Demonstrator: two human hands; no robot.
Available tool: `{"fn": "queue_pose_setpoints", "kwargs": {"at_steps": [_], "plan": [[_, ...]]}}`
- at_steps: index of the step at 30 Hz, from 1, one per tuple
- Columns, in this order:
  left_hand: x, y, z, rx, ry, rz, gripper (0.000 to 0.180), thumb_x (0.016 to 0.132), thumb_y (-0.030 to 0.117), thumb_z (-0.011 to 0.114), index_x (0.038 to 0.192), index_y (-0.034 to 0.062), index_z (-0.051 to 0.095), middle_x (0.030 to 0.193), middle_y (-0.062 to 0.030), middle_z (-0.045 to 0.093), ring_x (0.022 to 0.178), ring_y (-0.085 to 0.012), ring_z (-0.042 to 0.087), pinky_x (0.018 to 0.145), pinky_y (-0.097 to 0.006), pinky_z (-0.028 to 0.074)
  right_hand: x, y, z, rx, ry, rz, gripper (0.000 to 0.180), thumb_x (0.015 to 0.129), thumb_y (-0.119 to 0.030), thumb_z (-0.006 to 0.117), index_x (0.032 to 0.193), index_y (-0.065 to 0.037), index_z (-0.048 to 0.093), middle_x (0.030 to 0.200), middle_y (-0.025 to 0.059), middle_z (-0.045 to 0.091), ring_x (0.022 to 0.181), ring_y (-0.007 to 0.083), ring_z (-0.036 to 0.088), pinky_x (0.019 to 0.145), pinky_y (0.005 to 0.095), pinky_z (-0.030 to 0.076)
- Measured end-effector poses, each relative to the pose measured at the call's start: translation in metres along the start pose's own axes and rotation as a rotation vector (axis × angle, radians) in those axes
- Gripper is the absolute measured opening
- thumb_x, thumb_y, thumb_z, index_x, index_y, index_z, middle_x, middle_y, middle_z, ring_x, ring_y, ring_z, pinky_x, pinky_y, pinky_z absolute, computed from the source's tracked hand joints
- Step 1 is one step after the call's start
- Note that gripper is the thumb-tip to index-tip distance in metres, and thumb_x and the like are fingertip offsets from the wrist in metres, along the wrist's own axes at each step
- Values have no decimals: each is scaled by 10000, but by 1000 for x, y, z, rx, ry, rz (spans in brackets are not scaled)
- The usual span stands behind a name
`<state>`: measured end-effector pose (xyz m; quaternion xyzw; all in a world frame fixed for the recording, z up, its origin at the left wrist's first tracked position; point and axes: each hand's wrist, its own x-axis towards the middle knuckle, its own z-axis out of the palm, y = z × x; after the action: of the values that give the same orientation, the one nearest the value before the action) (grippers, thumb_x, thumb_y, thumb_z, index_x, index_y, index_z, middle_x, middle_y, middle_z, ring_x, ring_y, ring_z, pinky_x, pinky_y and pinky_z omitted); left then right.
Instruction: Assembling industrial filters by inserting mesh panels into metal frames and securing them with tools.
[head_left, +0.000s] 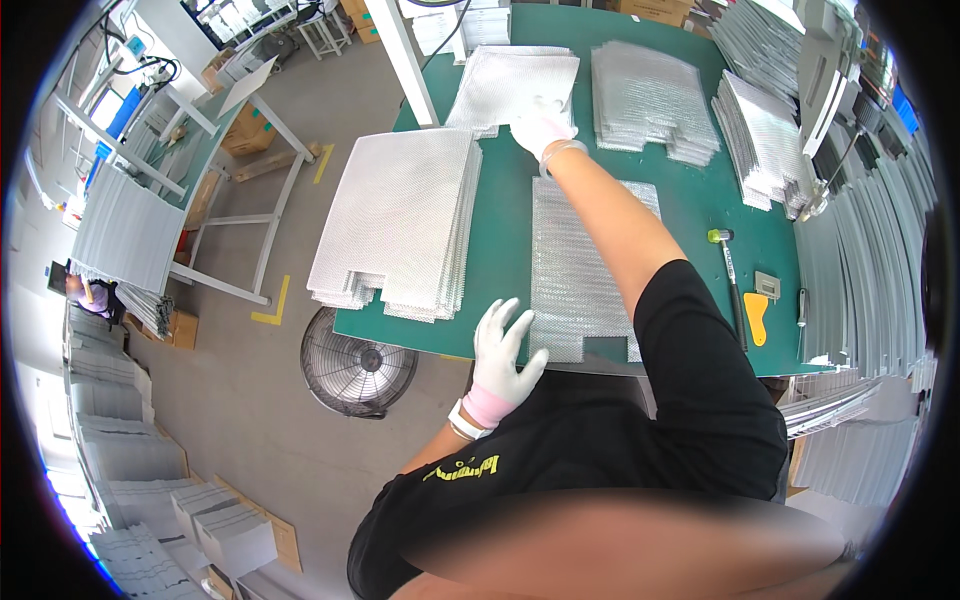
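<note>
My left hand (pixel 505 358), in a white glove with a pink cuff, is open at the table's front edge, fingers spread. It is nearest the silver mesh sheet (pixel 580 265) in front of me, which has a notch in its near edge. My right arm reaches over that sheet. My right hand (pixel 541 128), also gloved, is at the near right corner of a far stack of pale mesh sheets (pixel 505 85). White on white, its fingers are hard to make out, so a grip cannot be seen. Another stack of notched mesh sheets (pixel 400 215) lies on the left.
On the green table (pixel 690 215) are more mesh stacks (pixel 650 95) at the back right. A mallet (pixel 730 275), a yellow scraper (pixel 756 318) and a small metal plate (pixel 768 286) lie on the right. A white post (pixel 405 60) rises at the left; a fan (pixel 360 365) stands on the floor.
</note>
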<state>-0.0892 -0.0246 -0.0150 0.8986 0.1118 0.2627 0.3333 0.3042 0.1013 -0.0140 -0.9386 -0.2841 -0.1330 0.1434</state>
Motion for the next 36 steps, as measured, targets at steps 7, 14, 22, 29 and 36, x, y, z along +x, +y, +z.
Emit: {"fn": "queue_pose_setpoints", "kwargs": {"at_steps": [7,14,22,29,36], "plan": [[8,6,1,-23,-36,58,592,778,124,744,1330,27,552,1439,-216,450,1383,-432,391,1145,-509,328,-8,30,-47,323,501,-379,631,876,-184,610,1455,-11,426,1475,260,420,1333,466,414,1159,495,310],[4,3,1,-33,-17,52,569,800,189,741,1315,22,569,1427,-214,462,1367,-431,397,1132,-510,329,2,26,-48,1655,343,191,711,895,-98,698,1482,78,337,1314,183,575,1116,260,623,937,327,543],[2,2,1,-37,-31,42,571,798,180,736,1317,23,559,1424,-212,463,1366,-427,401,1133,-512,330,5,35,-49,2137,-91,310,525,944,-151,684,1422,-65,486,1143,102,641,1007,192,641,775,314,554],[2,2,1,-35,-44,40,571,796,180,736,1316,24,559,1426,-212,462,1367,-428,400,1134,-512,329,5,39,-49,2167,-105,260,423,969,-118,648,1373,-96,524,1119,111,649,951,221,657,783,333,573],[1,2,3,-56,-53,37,560,797,183,736,1308,23,569,1428,-215,462,1367,-430,398,1137,-510,326,1,39,-42,2264,-185,196,459,988,-129,637,1420,-96,483,1186,85,630,1067,213,631,916,356,550]]}}
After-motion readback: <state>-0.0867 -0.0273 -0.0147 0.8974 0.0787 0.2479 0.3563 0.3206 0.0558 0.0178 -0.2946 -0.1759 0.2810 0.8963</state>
